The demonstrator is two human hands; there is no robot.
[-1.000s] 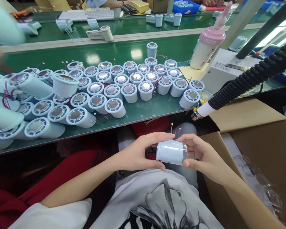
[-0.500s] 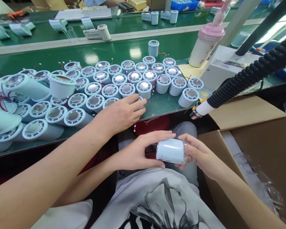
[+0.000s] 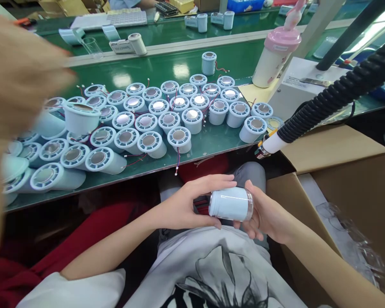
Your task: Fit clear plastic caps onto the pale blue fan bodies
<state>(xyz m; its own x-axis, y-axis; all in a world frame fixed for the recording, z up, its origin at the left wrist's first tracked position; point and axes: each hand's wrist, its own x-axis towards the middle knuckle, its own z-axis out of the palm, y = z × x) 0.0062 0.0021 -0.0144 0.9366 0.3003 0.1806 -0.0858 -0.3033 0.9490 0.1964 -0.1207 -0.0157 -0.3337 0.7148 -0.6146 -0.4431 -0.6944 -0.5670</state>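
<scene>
Green benchtop [image 3: 214, 139] spans the far side, bearing more than thirty slot-rimmed cylinders [image 3: 192, 123], the exact count blocked at left by one co-worker's blurred, cut-off arm [image 3: 6, 107], with one pink-lidded bottle [image 3: 272, 57] at right. Nearer, the left hand [image 3: 184, 205] grips one pale-blue cylinder [image 3: 229, 204] by its left end while the right hand [image 3: 272, 216] closes around its clear-cased right end, some fingers partly hidden. One cardboard box [image 3: 333, 147], cut off at near right, holds clear plastic pieces [image 3: 356, 239] too overlapped to count.
</scene>
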